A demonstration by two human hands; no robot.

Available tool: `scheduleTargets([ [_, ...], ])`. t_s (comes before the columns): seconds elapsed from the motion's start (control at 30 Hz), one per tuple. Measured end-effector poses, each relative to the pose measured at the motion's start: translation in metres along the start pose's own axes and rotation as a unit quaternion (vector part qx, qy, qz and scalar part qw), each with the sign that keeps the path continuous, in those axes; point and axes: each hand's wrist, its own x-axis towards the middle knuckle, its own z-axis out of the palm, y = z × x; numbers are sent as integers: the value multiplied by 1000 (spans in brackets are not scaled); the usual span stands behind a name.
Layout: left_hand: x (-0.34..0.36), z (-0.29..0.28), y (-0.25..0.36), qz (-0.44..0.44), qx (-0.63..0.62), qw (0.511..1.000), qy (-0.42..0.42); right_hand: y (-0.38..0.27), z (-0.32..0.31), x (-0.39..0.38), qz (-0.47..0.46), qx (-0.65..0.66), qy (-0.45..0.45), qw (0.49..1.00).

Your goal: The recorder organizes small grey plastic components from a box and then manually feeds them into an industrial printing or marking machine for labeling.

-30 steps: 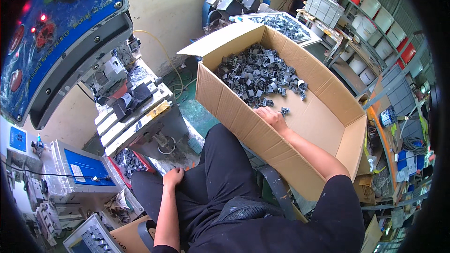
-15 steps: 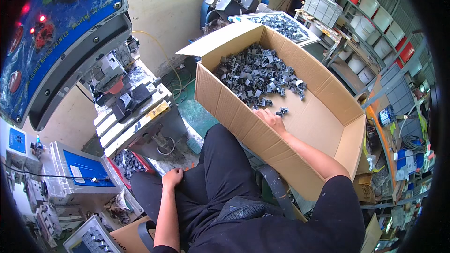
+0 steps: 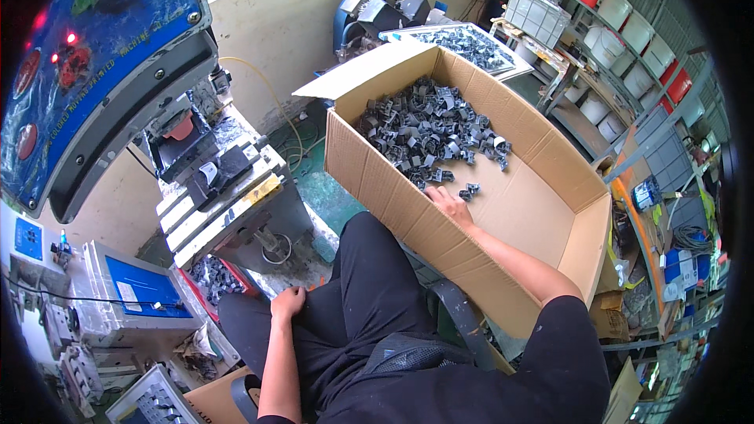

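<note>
My right hand (image 3: 450, 206) reaches over the near wall of an open cardboard box (image 3: 518, 224), palm down with curled fingers. Its fingertips are at small dark plastic parts, partly hidden, so I cannot make out what they hold. A heap of dark grey clip-like parts (image 3: 440, 126) fills the box's far left end; one loose part (image 3: 470, 191) lies just right of my fingers. On my thigh rests my left hand (image 3: 288, 303), closed, its inside hidden. A single part with a light face (image 3: 208, 172) sits on the black fixture (image 3: 224, 177) of the printing machine.
The machine's blue head (image 3: 102, 55) overhangs at upper left, above a slotted metal table (image 3: 228, 224). A red tray (image 3: 247, 286) of parts stands below it. Behind the box is a panel (image 3: 514, 68) spread with more parts. Shelves with buckets (image 3: 605, 45) line the right.
On the machine, a dark frame has come forward around the reddish pad above the fixture. My right hand has shifted slightly down inside the box; my left hand stays on my thigh.
</note>
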Motion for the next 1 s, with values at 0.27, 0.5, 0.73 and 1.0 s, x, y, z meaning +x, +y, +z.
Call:
scheduleTargets([
  [0.27,0,-1,1,10,-6,1000,7,8,-3,-2,-61,80,45,994],
  [0.5,0,0,1,-5,2,1000,-2,23,-21,9,60,220,69,971],
  [0.73,4,2,3,1,4,1000,-5,76,-16,37,463,713,12,526],
  [1.0,-8,-3,-9,-22,7,1000,1,159,9,136,489,828,33,273],
])
